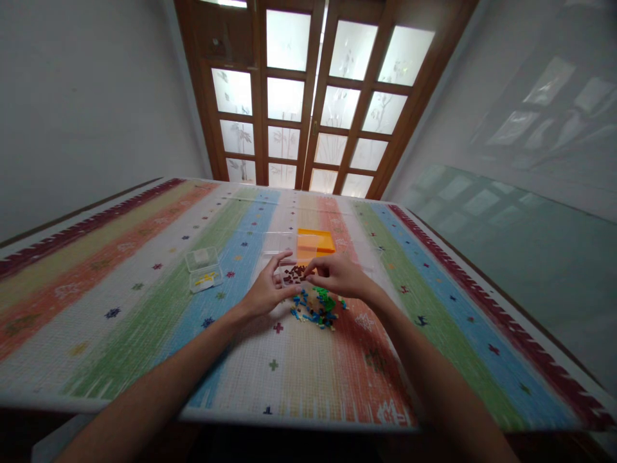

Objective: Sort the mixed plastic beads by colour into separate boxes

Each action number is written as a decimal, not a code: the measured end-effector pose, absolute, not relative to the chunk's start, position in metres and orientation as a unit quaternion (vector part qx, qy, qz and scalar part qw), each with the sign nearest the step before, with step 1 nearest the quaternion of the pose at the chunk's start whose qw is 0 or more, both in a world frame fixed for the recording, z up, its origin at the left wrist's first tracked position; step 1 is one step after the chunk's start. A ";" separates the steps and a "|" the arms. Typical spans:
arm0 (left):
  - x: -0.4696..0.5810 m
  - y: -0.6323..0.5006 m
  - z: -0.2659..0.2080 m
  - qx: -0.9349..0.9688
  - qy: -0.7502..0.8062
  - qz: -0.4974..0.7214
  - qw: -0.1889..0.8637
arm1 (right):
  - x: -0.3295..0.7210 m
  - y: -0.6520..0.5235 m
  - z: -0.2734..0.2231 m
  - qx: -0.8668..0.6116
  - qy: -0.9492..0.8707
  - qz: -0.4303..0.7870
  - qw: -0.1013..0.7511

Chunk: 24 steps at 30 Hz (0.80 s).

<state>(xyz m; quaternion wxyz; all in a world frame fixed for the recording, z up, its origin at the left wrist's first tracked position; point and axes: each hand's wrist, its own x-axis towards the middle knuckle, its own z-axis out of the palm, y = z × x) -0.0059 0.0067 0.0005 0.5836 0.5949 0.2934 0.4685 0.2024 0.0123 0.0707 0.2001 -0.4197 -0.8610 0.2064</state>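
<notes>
Around the left end of a small, clear plastic, rectangular box (288,284), the left hand (265,290) lies low, its thumb reaching along the box's near side and its forefinger extended toward the far side. These fingers are parted widely, with the box's end between them; whether they press on its walls I cannot tell.

Over the right end of the box, the right hand (340,273) arches with the wrist bent and the knuckles raised, fingers pointing down and leftward into it. Its thumb and forefinger are drawn nearly together at the tips; I cannot tell whether they have hold of a piece. Both bare forearms slant in from the near side of the box, converging on it.

Small, dark brown plastic pieces (294,274) lie scattered inside the box. Just nearer than the box and a little to its right is a loose heap of blue, green and tan plastic bricks (315,311). Beyond the box sits a shallow, bright orange-yellow plastic tray (324,242). Well to the box's left, an open, clear plastic case (196,287) with yellow pieces (205,279) rests on the multicoloured, striped, cloth-covered worktop (241,379).
</notes>
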 end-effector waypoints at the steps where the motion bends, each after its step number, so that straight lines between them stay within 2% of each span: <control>1: -0.006 0.007 0.000 0.594 0.291 0.468 0.586 | 0.201 0.015 0.071 -0.436 -0.860 0.186 0.188; 7: -0.005 0.007 -0.002 0.590 0.285 0.466 0.595 | 0.196 0.019 0.072 -0.485 -0.857 0.109 0.136; 16: -0.004 0.005 -0.002 0.591 0.279 0.463 0.598 | 0.194 0.018 0.073 -0.472 -0.868 0.106 0.114; 24: -0.005 0.004 0.001 0.597 0.292 0.460 0.589 | 0.202 0.016 0.073 -0.459 -0.866 0.115 0.162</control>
